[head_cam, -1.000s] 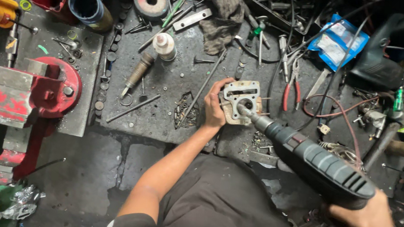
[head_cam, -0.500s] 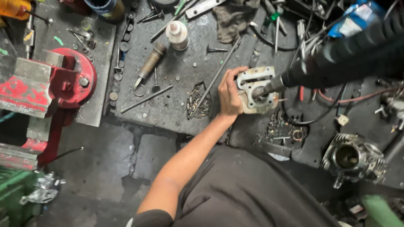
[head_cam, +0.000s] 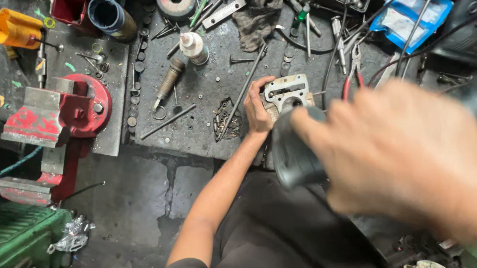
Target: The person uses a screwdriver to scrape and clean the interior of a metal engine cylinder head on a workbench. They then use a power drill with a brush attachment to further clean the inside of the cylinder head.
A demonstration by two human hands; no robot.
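Pale grey cast-metal plate with slots and a round bore (head_cam: 287, 93): lies flat on the dark, grimy workbench, near its front edge, roughly square in outline, with a long slot along its upper side and a round opening near its lower middle. Its left edge is gripped by the left hand (head_cam: 257, 109), thumb on the upper face. Its lower right part is hidden behind the dark cylindrical power tool (head_cam: 294, 153), which is held close to the camera in the blurred right hand (head_cam: 411, 159); the tool's rounded black end overlaps the plate's lower edge
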